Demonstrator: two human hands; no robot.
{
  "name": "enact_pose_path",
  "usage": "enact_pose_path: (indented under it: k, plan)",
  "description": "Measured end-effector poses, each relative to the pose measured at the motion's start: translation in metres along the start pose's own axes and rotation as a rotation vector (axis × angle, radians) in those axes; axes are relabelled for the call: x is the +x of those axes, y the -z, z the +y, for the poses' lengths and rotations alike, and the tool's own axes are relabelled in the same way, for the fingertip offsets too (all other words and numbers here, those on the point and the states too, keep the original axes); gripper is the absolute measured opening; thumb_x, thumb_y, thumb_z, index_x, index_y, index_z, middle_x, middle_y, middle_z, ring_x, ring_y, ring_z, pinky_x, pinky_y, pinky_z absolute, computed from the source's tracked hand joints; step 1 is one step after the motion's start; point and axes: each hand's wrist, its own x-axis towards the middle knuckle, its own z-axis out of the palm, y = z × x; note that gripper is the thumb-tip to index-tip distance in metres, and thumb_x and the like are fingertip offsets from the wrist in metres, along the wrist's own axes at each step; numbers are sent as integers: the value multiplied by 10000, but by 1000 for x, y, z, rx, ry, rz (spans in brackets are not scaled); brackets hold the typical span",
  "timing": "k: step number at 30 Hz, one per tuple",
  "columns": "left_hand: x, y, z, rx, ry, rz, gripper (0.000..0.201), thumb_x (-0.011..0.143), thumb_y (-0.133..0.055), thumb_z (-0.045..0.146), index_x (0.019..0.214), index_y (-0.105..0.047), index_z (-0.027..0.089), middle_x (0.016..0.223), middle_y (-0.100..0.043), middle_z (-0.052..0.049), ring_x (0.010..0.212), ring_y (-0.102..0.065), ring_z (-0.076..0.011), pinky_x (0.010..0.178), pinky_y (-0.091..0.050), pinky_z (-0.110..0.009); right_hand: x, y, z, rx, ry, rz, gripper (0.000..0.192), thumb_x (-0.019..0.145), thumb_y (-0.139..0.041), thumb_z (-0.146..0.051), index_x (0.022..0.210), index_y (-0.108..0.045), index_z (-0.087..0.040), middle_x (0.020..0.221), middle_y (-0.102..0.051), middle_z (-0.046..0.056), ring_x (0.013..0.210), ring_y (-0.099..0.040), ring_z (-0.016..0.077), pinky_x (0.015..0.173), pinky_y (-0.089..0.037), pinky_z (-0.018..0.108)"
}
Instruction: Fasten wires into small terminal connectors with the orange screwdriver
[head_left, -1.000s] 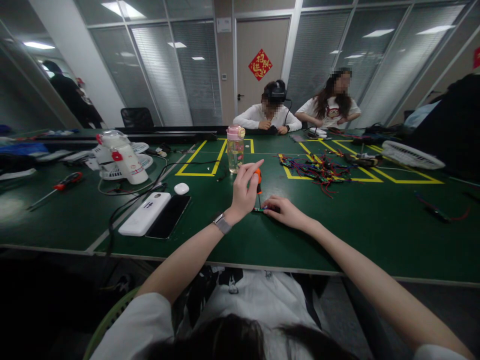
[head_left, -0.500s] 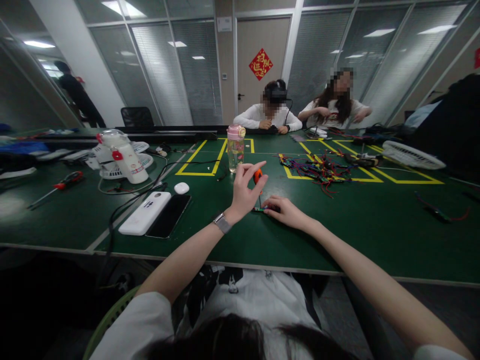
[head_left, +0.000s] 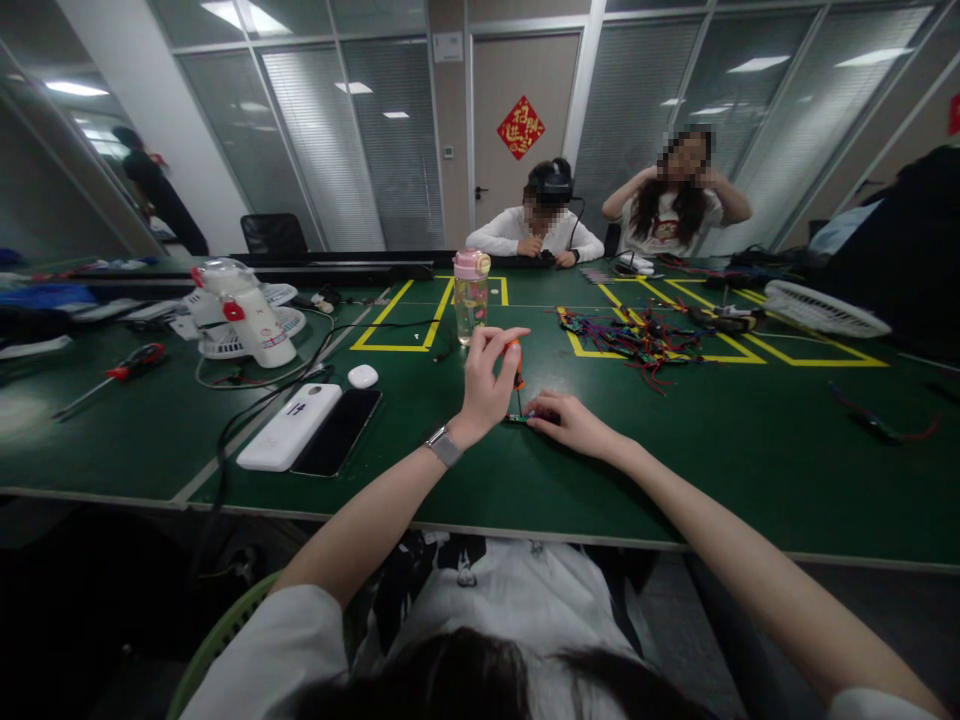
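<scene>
My left hand (head_left: 484, 388) has its thumb and fingers closed around the orange handle of a small screwdriver (head_left: 519, 378). The screwdriver stands nearly upright, its thin shaft reaching down to a small green circuit board (head_left: 516, 418) on the table. Whether the tip sits in a screw is too small to tell. With bent fingertips, my right hand (head_left: 574, 425) grips the right end of that board, resting against the tabletop. Part of the board is hidden under those fingers.
Left of my hands lie a white power bank (head_left: 289, 428), a black phone (head_left: 337, 432) and a white case (head_left: 363, 376). A water bottle (head_left: 471, 300) stands just beyond. Tangled wired boards (head_left: 637, 335) lie right. Another screwdriver (head_left: 112, 378) is far left. Two people sit opposite.
My left thumb has come in against the screwdriver's handle, which shows less above the fingers. My right hand stays put. The person at the far right has raised both hands to the head.
</scene>
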Motion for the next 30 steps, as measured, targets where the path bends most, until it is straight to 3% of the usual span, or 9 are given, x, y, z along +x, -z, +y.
enact_pose_path:
  k: [2, 5, 12, 19, 25, 30]
  plan:
    - [0, 0, 1, -32, 7, -34, 348, 1078, -353, 329, 1247, -636, 215, 1125, -644, -89, 1065, -623, -193, 931, -515, -355, 0, 0, 0, 6, 3, 2, 129, 916, -619, -216, 981, -725, -180, 847, -628, 46, 734, -598, 166, 723, -486, 302]
    - [1, 0, 2, -62, 37, -54, 337, 1074, -374, 315, 1304, -604, 226, 1170, -690, -91, 1094, -644, -200, 963, -519, -378, 0, 0, -1, 15, 7, 8, 129, 914, -622, -216, 981, -727, -184, 854, -632, 46, 736, -601, 165, 721, -488, 301]
    - [2, 0, 0, -10, -27, 15, 185, 976, -617, 362, 1053, -695, 212, 932, -633, -37, 875, -615, -173, 827, -522, -326, 0, -1, 0, 1, -6, 5, 127, 909, -630, -213, 984, -728, -181, 852, -629, 44, 734, -596, 164, 720, -484, 299]
    - [-1, 1, 2, -67, 8, -61, 363, 1071, -342, 308, 1289, -619, 220, 1136, -668, -86, 1068, -627, -207, 955, -504, -373, 0, -2, 2, 12, 5, 16, 123, 909, -627, -214, 973, -728, -186, 863, -638, 48, 749, -608, 169, 726, -495, 303]
    - [0, 0, 2, -45, -3, -48, 285, 1049, -457, 317, 1258, -622, 214, 1060, -694, -63, 992, -645, -183, 922, -510, -343, -1, -2, 2, 18, 5, 8, 123, 918, -617, -218, 977, -719, -183, 883, -643, 55, 759, -617, 171, 737, -497, 308]
    - [-1, 0, 0, 41, -47, -7, 221, 969, -628, 399, 1083, -678, 216, 913, -596, -26, 851, -582, -165, 813, -507, -314, -1, -1, 0, 10, -7, 7, 120, 914, -616, -202, 973, -717, -173, 868, -632, 52, 750, -600, 169, 734, -490, 308]
